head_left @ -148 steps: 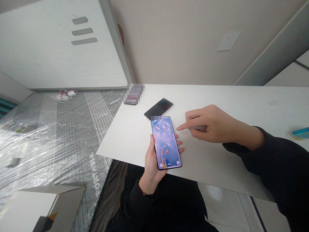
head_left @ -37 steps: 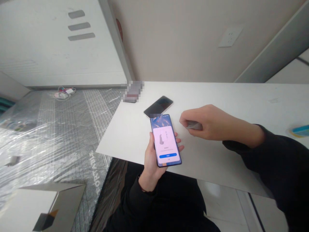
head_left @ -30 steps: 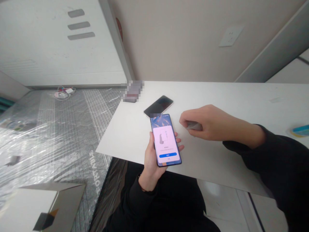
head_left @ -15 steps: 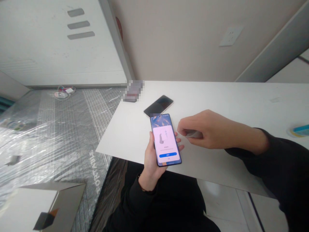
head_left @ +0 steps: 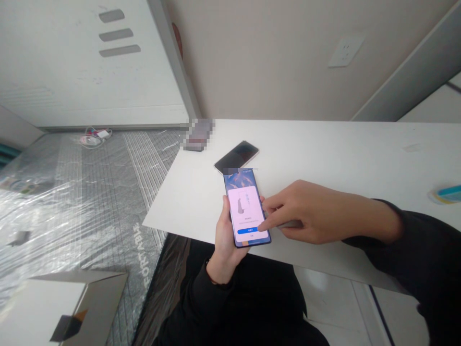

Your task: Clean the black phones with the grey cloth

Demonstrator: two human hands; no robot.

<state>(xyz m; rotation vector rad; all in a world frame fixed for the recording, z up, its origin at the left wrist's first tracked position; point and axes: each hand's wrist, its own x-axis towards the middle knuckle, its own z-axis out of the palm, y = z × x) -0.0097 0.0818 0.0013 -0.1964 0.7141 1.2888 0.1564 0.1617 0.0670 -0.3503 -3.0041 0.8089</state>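
My left hand [head_left: 224, 242] is wrapped round a lit phone [head_left: 244, 199], held upright over the near edge of the white table [head_left: 342, 149]. Its screen shows a pale pop-up with a blue button. My right hand [head_left: 313, 211] reaches in from the right. Its index fingertip rests on the screen by the blue button. The other fingers are curled over a small grey object [head_left: 290, 224] that I cannot make out. A second phone [head_left: 236, 156], dark, lies flat on the table just beyond the lit one.
A blurred dark item [head_left: 197, 135] sits at the table's far left corner. A blue-rimmed thing [head_left: 446, 193] shows at the right edge. Left of the table lie a plastic-wrapped mattress [head_left: 90, 192], some cables [head_left: 94, 137] and an open box [head_left: 54, 307]. A wall socket [head_left: 345, 49] is above the table.
My right hand has come down and left from beside the phone, and its index finger now touches the screen. Earlier the screen showed wallpaper; the pop-up has since appeared.
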